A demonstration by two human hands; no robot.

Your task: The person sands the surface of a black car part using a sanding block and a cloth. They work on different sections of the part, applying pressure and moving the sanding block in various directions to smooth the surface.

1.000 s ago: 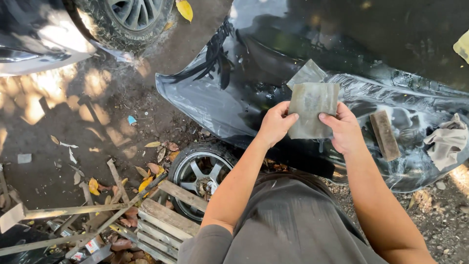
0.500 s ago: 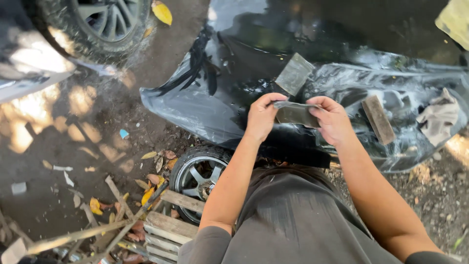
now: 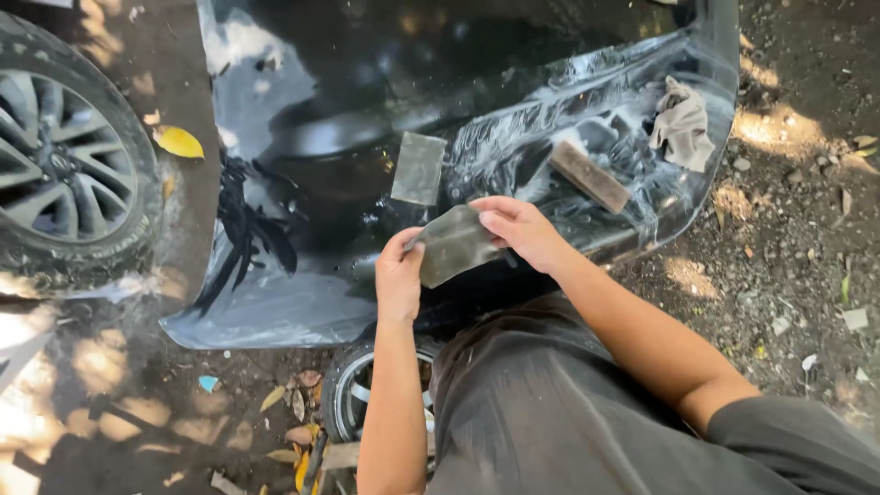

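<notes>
Far left: car wheel (image 3: pixel 64 174) with alloy spokes, standing on the dirt ground (image 3: pixel 797 275). Yellow leaf (image 3: pixel 179 141) just beside the tyre, at the edge of the black bumper panel (image 3: pixel 302 92).

Bumper panel lies flat on the ground, glossy, wet, with white soapy streaks toward its right end. Second sanding sheet (image 3: pixel 419 168), grey and rectangular, lies flat on the panel just above the hands, touching nothing else.

Lower centre: a smaller wheel (image 3: pixel 353 394) partly hidden under the person's left forearm, dry leaves and wood scraps near it.

Left hand (image 3: pixel 399 275): fingers closed on the left edge of the grey sanding sheet (image 3: pixel 454 243), thumb on top. Sheet is held up just over the near edge of the panel, tilted, slightly curled. Can't tell whether it touches the panel.

Right hand (image 3: pixel 522 229): fingers pinching the same sheet at its upper right corner, from above. Both hands hold it between them.

Right of the hands: sanding block (image 3: pixel 589 176), brownish, long, lying at an angle on the soapy part of the panel, near the right hand but apart from it. Further right, crumpled grey rag (image 3: pixel 683 124) rests on the panel's right end.

Bottom: person's dark shirt (image 3: pixel 550 412) fills the foreground.
</notes>
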